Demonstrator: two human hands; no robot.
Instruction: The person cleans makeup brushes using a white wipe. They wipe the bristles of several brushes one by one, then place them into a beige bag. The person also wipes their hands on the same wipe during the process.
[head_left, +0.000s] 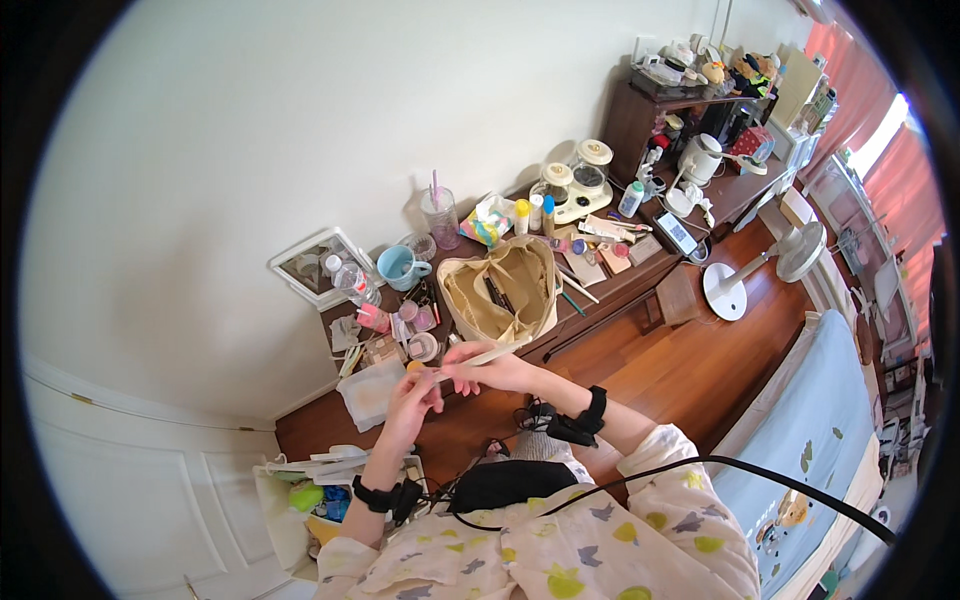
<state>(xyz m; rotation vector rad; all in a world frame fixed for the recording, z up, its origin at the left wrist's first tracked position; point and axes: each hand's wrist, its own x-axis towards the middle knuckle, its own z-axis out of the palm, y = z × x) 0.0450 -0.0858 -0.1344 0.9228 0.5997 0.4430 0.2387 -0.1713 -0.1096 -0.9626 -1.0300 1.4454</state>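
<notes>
Both hands are raised at the desk's near edge, around a slender whitish stick-like item (491, 354). My right hand (484, 367) grips it near the middle, while my left hand (414, 397) pinches its lower left end. Just beyond my right hand, a cream cosmetic bag (540, 300) lies unzipped, with a few dark slim items (499, 295) inside. Beside my left hand is a translucent white plastic tray (367, 394). An eyeshadow palette (384, 349) and a round cosmetic jar (423, 346) sit past the tray.
On the desk stand a blue mug (403, 268), a water bottle (356, 283), a lilac tumbler (441, 217) and a framed picture (315, 262). Pencils, compacts and a phone (676, 232) lie to the right. A white fan (725, 291) is on the floor; an open bin (285, 517) stands lower left.
</notes>
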